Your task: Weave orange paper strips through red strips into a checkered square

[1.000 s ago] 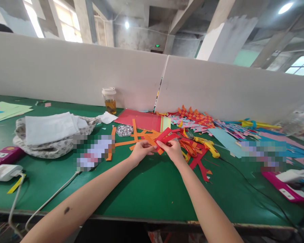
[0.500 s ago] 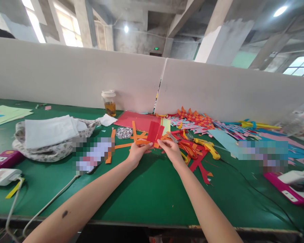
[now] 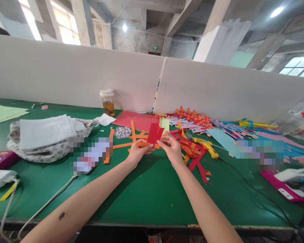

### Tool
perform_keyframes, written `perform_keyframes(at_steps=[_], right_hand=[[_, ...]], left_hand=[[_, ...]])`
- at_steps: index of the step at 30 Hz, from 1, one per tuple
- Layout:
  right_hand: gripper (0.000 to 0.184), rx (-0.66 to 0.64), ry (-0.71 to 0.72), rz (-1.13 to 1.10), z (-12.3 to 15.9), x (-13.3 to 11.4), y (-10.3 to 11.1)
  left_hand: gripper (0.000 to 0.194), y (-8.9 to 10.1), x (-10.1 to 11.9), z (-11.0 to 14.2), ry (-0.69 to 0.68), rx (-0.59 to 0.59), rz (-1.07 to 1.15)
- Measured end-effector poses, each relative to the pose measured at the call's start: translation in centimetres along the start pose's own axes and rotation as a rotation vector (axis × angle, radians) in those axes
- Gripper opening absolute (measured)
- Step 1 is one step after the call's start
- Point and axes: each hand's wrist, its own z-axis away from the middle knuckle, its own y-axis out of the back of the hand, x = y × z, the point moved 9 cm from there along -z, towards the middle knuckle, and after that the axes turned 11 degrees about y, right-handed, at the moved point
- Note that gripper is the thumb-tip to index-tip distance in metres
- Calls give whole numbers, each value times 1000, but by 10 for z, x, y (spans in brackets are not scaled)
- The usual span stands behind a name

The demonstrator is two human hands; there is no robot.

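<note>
Between my hands, above the green table, several red paper strips [image 3: 154, 133] stand fanned upward with an orange strip [image 3: 143, 144] crossing near their lower ends. My left hand [image 3: 138, 150] is closed, pinching the strips and the orange one from the left. My right hand [image 3: 170, 147] pinches the lower right side of the red strips. Loose orange strips [image 3: 133, 131] lie just left of and behind my hands. Close to the right hand are orange-handled scissors [image 3: 188, 150] and a yellow glue gun [image 3: 207, 145] with a black cord.
A phone [image 3: 91, 158] on a cable, a cloth bag [image 3: 49, 153] and a drink cup [image 3: 107, 103] stand left. Woven red-orange paper pieces [image 3: 192, 116], blue sheets [image 3: 223, 140] and a power strip [image 3: 285, 187] lie right. A white partition [image 3: 78, 74] closes the back.
The red strips have drawn closer together between my fingers, and the hands have barely shifted. The whole view has slid slightly with the head.
</note>
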Motion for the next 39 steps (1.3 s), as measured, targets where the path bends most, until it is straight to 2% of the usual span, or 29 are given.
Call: perform_keyframes(at_steps=[11, 17, 24, 29, 39], right_hand=[[35, 22, -50, -87, 1, -4, -2], [44, -39, -53, -135, 1, -1, -7], [48, -73, -29, -112, 2, -2, -9], [47, -130, -7, -90, 2, -4, -14], [47, -19, -39, -73, 1, -4, -4]], left_hand=[[40, 0, -2, -2, 6, -7, -51], [40, -5, -5, -1, 21, -54, -112], [39, -3, -8, 0, 65, -19, -85], [37, -5, -6, -2, 32, -42, -112], [44, -8, -9, 0, 71, -69, -128]])
